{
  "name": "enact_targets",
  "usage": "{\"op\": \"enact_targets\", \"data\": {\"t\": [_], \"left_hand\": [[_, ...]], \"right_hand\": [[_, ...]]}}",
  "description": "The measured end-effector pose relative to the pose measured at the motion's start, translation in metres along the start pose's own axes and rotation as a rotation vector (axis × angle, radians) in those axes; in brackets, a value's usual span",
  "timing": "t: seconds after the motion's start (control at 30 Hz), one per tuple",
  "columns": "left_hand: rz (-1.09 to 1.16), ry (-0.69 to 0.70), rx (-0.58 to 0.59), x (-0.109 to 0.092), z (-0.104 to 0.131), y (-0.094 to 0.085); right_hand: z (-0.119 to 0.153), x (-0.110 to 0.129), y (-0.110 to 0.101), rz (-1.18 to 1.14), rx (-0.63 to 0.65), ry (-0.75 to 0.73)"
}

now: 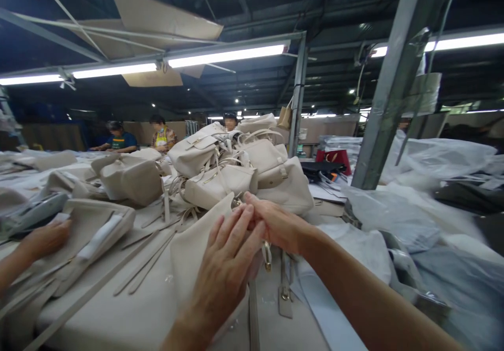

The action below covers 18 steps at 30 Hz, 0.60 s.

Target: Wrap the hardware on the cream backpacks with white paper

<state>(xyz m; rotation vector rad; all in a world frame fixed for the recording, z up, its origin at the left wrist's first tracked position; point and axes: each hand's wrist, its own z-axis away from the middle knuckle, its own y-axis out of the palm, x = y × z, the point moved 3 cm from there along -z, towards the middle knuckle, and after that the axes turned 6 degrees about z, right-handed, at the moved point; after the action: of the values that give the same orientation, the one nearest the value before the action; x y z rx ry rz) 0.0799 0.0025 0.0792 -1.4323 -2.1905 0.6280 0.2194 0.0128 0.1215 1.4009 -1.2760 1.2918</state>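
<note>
Work on the bag (192, 251) seems unfinished: left hand (230, 262) overlaps right hand (277, 222) at its top, grasp I cannot tell; heaped bags (218, 185) lie untouched, twelve o'clock.

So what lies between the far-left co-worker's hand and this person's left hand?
In the head view: a beige bag, loose straps, then another beige bag.

A factory workshop for bags: a large heap of near-identical beige, smooth-surfaced handbags (220, 185) covers a long work surface, lit by long white fluorescent tubes (228, 56) under a dark, metal-beamed roof. Bare grey steel posts (388, 88), translucent plastic sheeting (449, 158) and co-workers (124, 142) farther back fit that.
</note>
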Motion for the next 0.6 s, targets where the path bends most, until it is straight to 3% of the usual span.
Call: {"op": "enact_targets", "data": {"t": [0.1,0.2,0.3,0.37,0.47,0.6], "left_hand": [[0.083,-0.017,0.091,0.009,-0.007,0.016],[0.178,-0.092,0.17,0.013,-0.015,0.021],[0.181,-0.142,0.186,0.012,-0.026,0.023],[0.154,-0.128,0.208,0.009,-0.034,0.026],[0.137,-0.095,0.282,0.002,-0.045,0.032],[0.272,-0.024,0.426,-0.002,-0.055,0.036]], "right_hand": [[0.028,-0.017,-0.025,-0.092,-0.211,0.06],[0.06,-0.057,-0.041,-0.056,-0.461,0.146],[0.075,-0.102,-0.026,-0.216,-0.469,0.257],[0.073,-0.121,-0.009,-0.383,-0.453,0.232],[0.062,-0.128,0.006,-0.529,-0.49,0.091],[0.057,-0.125,0.001,-0.61,-0.533,-0.033]]}}
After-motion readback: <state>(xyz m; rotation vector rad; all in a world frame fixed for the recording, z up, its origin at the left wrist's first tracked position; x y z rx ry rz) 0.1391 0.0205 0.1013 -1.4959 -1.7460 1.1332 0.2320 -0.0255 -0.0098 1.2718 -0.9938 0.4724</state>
